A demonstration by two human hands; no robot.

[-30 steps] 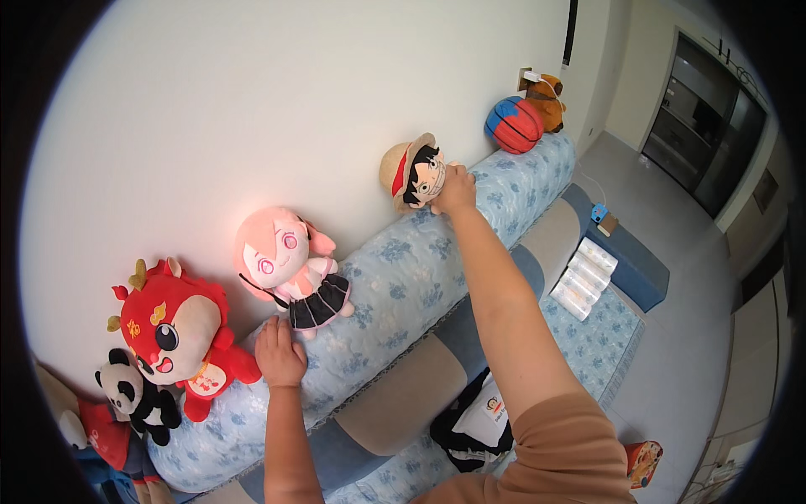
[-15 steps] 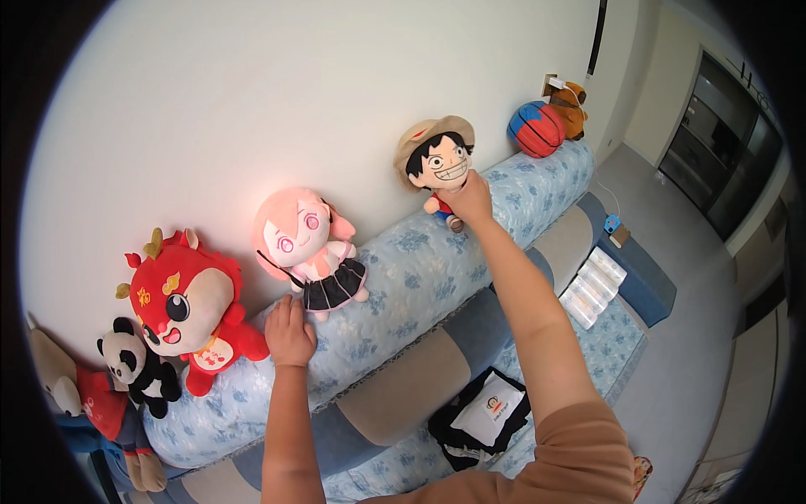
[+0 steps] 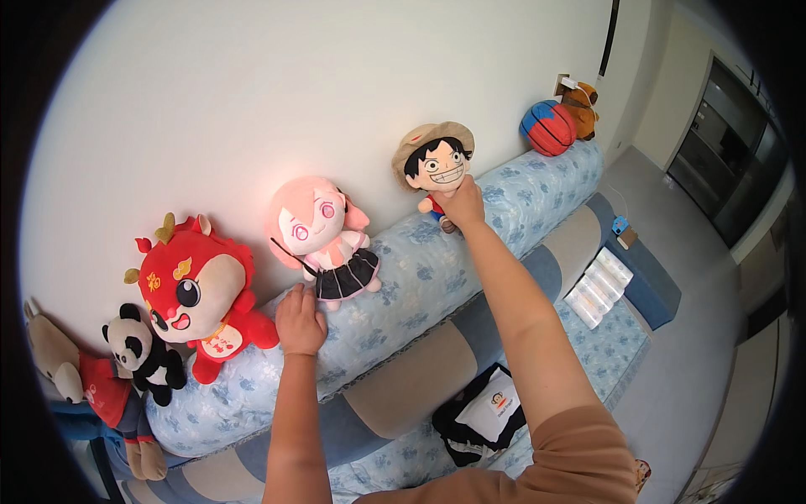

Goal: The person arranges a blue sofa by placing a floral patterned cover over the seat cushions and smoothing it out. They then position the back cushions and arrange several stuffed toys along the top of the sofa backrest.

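Note:
A plush boy doll point(image 3: 440, 164) with a straw-coloured hat and a wide grin sits on the sofa's backrest, against the wall. My right hand point(image 3: 461, 203) is closed around its body, just under the head. Lower on the left, my left hand point(image 3: 300, 322) rests with its fingers on the blue flowered cover point(image 3: 420, 260), holding nothing. It lies between a pink-haired plush doll point(image 3: 319, 231) in a black skirt and a red plush dragon point(image 3: 201, 290). Part of the boy doll's red and blue clothing shows beside my right hand.
Farther left sit a panda plush point(image 3: 143, 353) and a grey plush animal in red point(image 3: 101, 391). A red and blue ball point(image 3: 549, 128) and a brown plush point(image 3: 581, 109) stand at the right end. Wrapped rolls point(image 3: 599, 287) and black clothing with a white package point(image 3: 487, 412) lie on the seat.
The whole view has shifted slightly. My right hand still holds the boy doll, which has moved a little along the wall to the left, away from the ball. My left hand stays on the cover.

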